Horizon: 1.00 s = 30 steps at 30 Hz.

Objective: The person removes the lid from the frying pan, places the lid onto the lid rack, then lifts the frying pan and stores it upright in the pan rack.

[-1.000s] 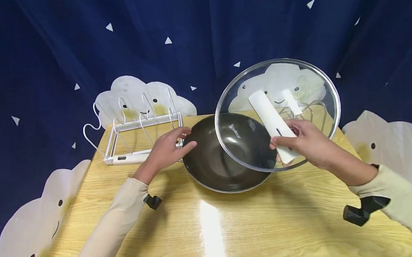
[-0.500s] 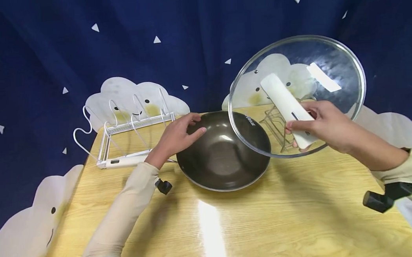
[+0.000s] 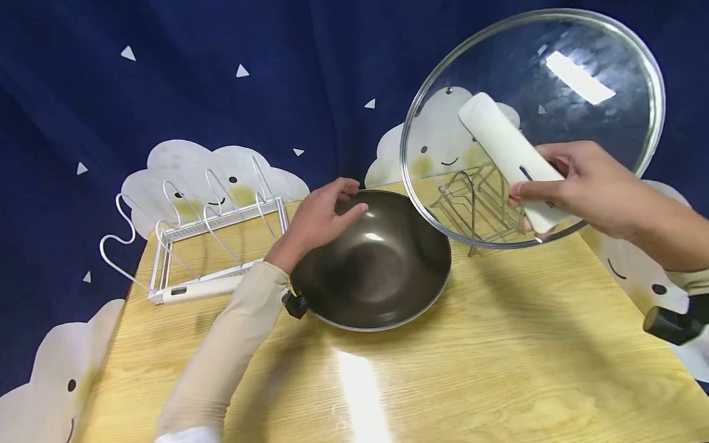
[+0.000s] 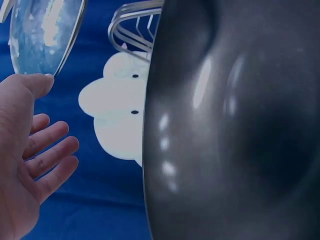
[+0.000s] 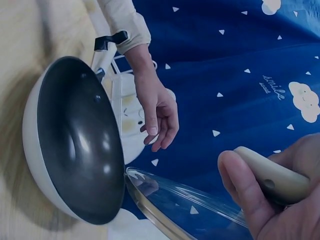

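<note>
My right hand (image 3: 596, 186) grips the white handle (image 3: 509, 158) of a large round glass lid (image 3: 600, 50). The lid is raised and tilted over the table's right side, its metal rim facing me. A dark wok (image 3: 375, 267) with a white outside sits on the table, its handle (image 3: 203, 290) pointing left. Above the wok's left rim my left hand (image 3: 326, 216) hovers with loosely bent fingers, holding nothing. In the left wrist view the palm of the left hand (image 4: 35, 145) shows beside the wok (image 4: 240, 125), with a gap between them.
A white wire rack (image 3: 208, 223) with upright loops stands at the table's back left, behind the wok handle. Another wire rack (image 3: 472, 207) shows through the lid at the back right. Dark blue curtain (image 3: 313, 48) with cloud shapes surrounds the wooden table (image 3: 461, 377).
My right hand has carried the lid up and to the right, away from above the wok. The left hand has shifted slightly up and right over the wok's rim.
</note>
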{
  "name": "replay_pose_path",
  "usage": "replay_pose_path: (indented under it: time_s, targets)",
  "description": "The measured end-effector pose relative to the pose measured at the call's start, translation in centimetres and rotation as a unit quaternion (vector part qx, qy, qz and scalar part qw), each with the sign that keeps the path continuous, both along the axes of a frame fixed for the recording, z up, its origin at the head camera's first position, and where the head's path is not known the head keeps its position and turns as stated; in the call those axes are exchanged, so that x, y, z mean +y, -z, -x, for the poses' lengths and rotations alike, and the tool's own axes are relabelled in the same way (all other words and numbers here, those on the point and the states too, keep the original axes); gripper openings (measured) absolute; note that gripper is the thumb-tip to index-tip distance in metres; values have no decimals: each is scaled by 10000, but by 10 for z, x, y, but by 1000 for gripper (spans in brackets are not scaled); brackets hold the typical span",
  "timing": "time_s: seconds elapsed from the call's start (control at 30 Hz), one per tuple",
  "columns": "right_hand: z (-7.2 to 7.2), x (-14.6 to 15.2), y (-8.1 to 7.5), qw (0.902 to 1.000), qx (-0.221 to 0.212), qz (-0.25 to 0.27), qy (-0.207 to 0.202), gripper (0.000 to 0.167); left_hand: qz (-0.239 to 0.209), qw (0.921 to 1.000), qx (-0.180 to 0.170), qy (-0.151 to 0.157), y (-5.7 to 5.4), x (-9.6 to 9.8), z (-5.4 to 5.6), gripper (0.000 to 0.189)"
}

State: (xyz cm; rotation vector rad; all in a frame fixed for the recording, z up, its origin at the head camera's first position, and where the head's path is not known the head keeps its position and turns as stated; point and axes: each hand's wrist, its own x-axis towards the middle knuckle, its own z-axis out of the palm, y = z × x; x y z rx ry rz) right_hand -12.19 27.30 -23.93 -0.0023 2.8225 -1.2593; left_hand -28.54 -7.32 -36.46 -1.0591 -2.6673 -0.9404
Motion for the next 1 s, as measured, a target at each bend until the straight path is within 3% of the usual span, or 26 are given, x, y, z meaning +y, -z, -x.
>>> replay_pose_path:
  time_s: [0.3,0.47,0.7,1.0]
  targets:
    - [-5,12,-9,9995,-174,219,110,49,-458,9982,-301,238,-6,37,16,49]
    - [-7,17,-8,9995,-128,20,273,52,-497,9971,-417,401,-7,59,20,52]
    - [-10,26,-7,9988,-164,-173,422,52,-603,9947,-559,617,-1,88,25,51]
    - [-10,36,-11,9969,42,-572,546,49,-1369,9833,-927,765,11,126,36,47]
